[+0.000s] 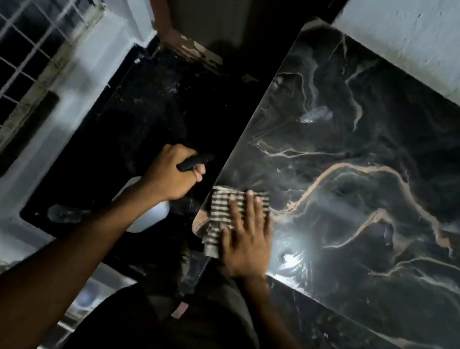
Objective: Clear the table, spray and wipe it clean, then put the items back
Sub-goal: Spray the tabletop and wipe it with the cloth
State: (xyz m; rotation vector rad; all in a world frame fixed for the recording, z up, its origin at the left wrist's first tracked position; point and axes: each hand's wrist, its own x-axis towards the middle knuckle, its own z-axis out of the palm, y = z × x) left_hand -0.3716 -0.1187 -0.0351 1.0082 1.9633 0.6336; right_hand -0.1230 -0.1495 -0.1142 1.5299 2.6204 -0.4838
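Note:
A black marble-patterned table (pixel 378 156) with tan and white veins fills the right half of the view. My right hand (pixel 245 238) lies flat with straight fingers on a striped cloth (pixel 221 212), pressing it onto the table's near left corner. To the left of the table edge, my left hand (pixel 170 175) grips the black head of a white spray bottle (pixel 150 216), held above the dark floor. A bright light glare shows on the tabletop just right of my right hand.
A white barred window grille (pixel 14 53) runs along the left. A white wall (pixel 445 43) borders the table's far side. A brown door frame (pixel 168 27) stands at the back. The floor (pixel 149 106) left of the table is dark and shiny.

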